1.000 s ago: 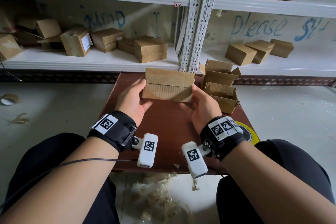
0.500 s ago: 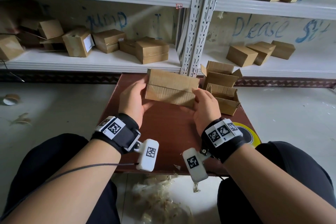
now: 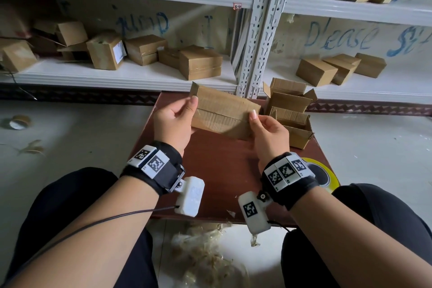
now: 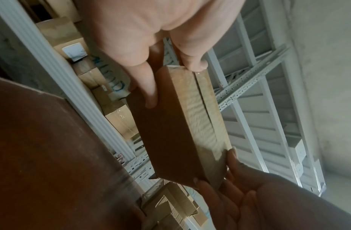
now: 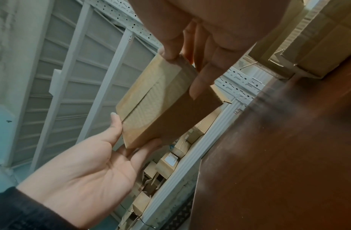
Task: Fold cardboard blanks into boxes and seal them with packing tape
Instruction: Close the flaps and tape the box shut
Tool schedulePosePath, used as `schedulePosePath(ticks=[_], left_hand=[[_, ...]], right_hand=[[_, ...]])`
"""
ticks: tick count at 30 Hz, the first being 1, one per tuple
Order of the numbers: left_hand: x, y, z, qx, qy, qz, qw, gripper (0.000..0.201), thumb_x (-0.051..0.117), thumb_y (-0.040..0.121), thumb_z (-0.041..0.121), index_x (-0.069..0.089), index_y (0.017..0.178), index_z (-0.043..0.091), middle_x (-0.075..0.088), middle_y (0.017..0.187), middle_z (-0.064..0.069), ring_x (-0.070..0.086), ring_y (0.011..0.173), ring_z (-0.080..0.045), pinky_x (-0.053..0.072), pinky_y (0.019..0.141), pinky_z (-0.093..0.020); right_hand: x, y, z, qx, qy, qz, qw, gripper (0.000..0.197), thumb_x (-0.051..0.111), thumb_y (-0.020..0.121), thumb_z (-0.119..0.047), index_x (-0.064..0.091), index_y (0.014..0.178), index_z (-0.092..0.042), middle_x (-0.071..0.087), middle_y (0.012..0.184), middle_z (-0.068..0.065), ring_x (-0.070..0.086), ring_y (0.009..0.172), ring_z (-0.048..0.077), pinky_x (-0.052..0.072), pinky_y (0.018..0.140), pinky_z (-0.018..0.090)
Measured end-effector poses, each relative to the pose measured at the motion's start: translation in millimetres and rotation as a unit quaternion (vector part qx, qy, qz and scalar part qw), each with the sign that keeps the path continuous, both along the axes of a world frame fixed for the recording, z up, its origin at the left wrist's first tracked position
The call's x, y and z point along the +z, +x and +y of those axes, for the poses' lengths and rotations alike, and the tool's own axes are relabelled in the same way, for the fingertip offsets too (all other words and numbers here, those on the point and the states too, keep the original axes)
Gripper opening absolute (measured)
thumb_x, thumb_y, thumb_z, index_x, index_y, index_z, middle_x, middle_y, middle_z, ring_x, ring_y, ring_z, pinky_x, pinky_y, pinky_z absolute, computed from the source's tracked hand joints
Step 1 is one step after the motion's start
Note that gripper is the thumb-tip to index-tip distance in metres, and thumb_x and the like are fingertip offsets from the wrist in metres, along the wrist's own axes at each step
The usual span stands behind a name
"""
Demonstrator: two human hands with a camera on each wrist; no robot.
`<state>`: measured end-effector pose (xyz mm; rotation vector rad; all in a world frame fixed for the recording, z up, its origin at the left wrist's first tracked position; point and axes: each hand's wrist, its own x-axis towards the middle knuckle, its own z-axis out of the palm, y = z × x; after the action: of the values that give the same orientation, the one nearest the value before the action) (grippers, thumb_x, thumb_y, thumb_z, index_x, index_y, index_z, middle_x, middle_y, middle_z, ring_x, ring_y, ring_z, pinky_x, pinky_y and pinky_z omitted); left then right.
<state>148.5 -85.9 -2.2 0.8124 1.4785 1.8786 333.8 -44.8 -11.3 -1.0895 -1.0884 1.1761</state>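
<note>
Both hands pinch the small brown folded cardboard box (image 3: 223, 112) by its ends, left hand (image 3: 173, 119) and right hand (image 3: 268, 134), above the brown table's (image 3: 222, 170) far edge; feels light, stiff, crushable

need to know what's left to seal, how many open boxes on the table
2, both at the table's far right corner: the rear box, flaps up, and the front box against it. Others may hide behind.
</note>
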Motion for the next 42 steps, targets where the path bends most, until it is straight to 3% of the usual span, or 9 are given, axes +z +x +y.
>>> schedulePosePath(ticks=[6, 12, 17, 20, 23, 27, 31, 36, 42], left_hand=[[-5.1, -8.0, 6.7, -0.026, 0.01, 0.027, 0.999, 0.029, 0.07, 0.099, 0.029, 0.074, 0.126, 0.017, 0.074, 0.093, 0.029, 0.07, 0.108, -0.022, 0.063, 0.083, -0.057], [-10.8, -8.0, 9.8, -0.044, -0.013, 0.018, 0.999, 0.032, 0.055, 0.108, 0.02, 0.067, 0.137, 0.025, 0.074, 0.108, 0.022, 0.07, 0.11, -0.012, 0.06, 0.083, -0.037], [-4.6, -2.8, 7.7, -0.008, -0.045, 0.011, 0.999, 0.035, 0.055, 0.103, 0.01, 0.069, 0.133, 0.023, 0.069, 0.092, 0.02, 0.061, 0.082, -0.004, 0.057, 0.094, -0.048], [-4.5, -3.5, 4.5, 0.016, -0.051, 0.109, 0.993, 0.019, 0.068, 0.096, 0.024, 0.069, 0.115, 0.026, 0.063, 0.09, 0.014, 0.063, 0.088, -0.011, 0.055, 0.095, -0.042], [-9.3, -6.0, 0.7, 0.035, -0.102, 0.256, 0.961, 0.041, 0.077, 0.088, 0.051, 0.065, 0.112, 0.02, 0.064, 0.101, 0.009, 0.06, 0.1, -0.016, 0.046, 0.085, -0.029], [-20.8, -13.8, 6.8, 0.014, -0.125, 0.265, 0.956, 0.049, 0.074, 0.087, 0.058, 0.078, 0.112, 0.016, 0.076, 0.11, 0.003, 0.069, 0.104, -0.018, 0.055, 0.094, -0.033], [-22.6, -20.8, 7.1, -0.012, -0.149, 0.341, 0.928, 0.046, 0.064, 0.094, 0.057, 0.054, 0.071, 0.018, 0.048, 0.07, 0.002, 0.042, 0.069, -0.017, 0.042, 0.069, -0.031], [-16.1, -17.8, -0.4, -0.003, -0.198, 0.382, 0.903, 0.056, 0.051, 0.104, 0.044, 0.046, 0.064, 0.006, 0.052, 0.057, -0.006, 0.059, 0.066, -0.035, 0.042, 0.059, -0.037], [-38.4, -14.6, 2.8, -0.091, -0.285, 0.322, 0.898, 0.059, 0.056, 0.105, 0.038, 0.036, 0.054, 0.015, 0.044, 0.037, 0.002, 0.075, 0.061, -0.03, 0.036, 0.041, -0.023]], right_hand=[[0.4, 2.5, 1.5, 0.021, -0.05, 0.057, 0.997, 0.023, 0.074, 0.098, -0.021, 0.079, 0.113, -0.005, 0.074, 0.096, 0.014, 0.071, 0.062, 0.012, 0.06, 0.055, 0.026], [-0.9, 0.8, 3.0, 0.033, -0.047, 0.055, 0.997, 0.014, 0.069, 0.099, -0.004, 0.076, 0.102, -0.015, 0.075, 0.099, 0.008, 0.075, 0.069, 0.013, 0.062, 0.056, 0.025], [-12.1, -3.2, 7.0, 0.056, -0.029, 0.012, 0.998, 0.029, 0.063, 0.101, 0.002, 0.076, 0.106, -0.024, 0.079, 0.103, 0.0, 0.076, 0.091, 0.015, 0.063, 0.069, 0.024], [-17.7, -3.5, 8.5, 0.042, 0.005, -0.065, 0.997, 0.027, 0.06, 0.105, -0.008, 0.077, 0.118, -0.026, 0.078, 0.094, -0.018, 0.072, 0.095, 0.003, 0.058, 0.088, 0.023], [-15.0, 0.7, 8.1, 0.022, 0.043, -0.172, 0.984, 0.022, 0.062, 0.105, -0.025, 0.077, 0.121, -0.021, 0.068, 0.079, -0.024, 0.06, 0.072, -0.007, 0.05, 0.072, 0.01], [-11.4, 9.3, 9.3, 0.032, 0.051, -0.286, 0.956, 0.052, 0.067, 0.092, -0.064, 0.071, 0.099, -0.013, 0.069, 0.081, -0.009, 0.062, 0.069, 0.006, 0.045, 0.062, 0.023], [-4.1, 13.2, 8.9, 0.033, 0.039, -0.403, 0.914, 0.052, 0.064, 0.089, -0.071, 0.063, 0.095, -0.019, 0.066, 0.086, -0.006, 0.061, 0.077, 0.008, 0.04, 0.059, 0.024], [-7.2, 8.9, 3.0, 0.095, 0.015, -0.522, 0.848, 0.053, 0.053, 0.095, -0.071, 0.052, 0.095, -0.018, 0.063, 0.087, -0.001, 0.054, 0.071, 0.011, 0.035, 0.056, 0.028], [-18.7, 6.2, 3.0, 0.141, -0.036, -0.595, 0.79, 0.06, 0.037, 0.105, -0.063, 0.052, 0.124, -0.008, 0.067, 0.118, 0.014, 0.066, 0.106, 0.034, 0.054, 0.095, 0.044]])
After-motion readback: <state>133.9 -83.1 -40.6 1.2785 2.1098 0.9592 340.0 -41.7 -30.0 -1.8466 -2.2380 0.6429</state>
